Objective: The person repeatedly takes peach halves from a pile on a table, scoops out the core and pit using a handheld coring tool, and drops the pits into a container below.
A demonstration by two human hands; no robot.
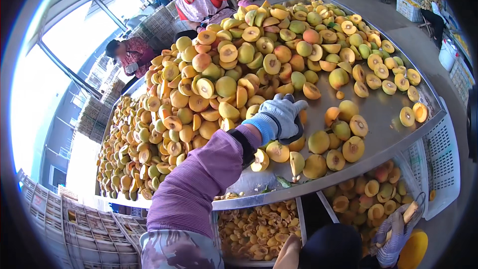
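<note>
My left hand, in a grey knit glove with a blue cuff, reaches over a metal table among halved yellow peaches. Its palm and lower fingers are hidden, so I cannot tell whether it grips a fruit. Cut peach halves lie right beneath it. Down at the lower right, my right hand, also gloved, is shut on a wooden-handled pitting tool with a metal loop at its end. A smooth yellow object is beside this hand; what it is stays unclear.
A big heap of peach halves covers much of the table. Below the front rim are a bin of small fruit pieces and a crate of halves. White crates stand right, more left. Two people work across the table.
</note>
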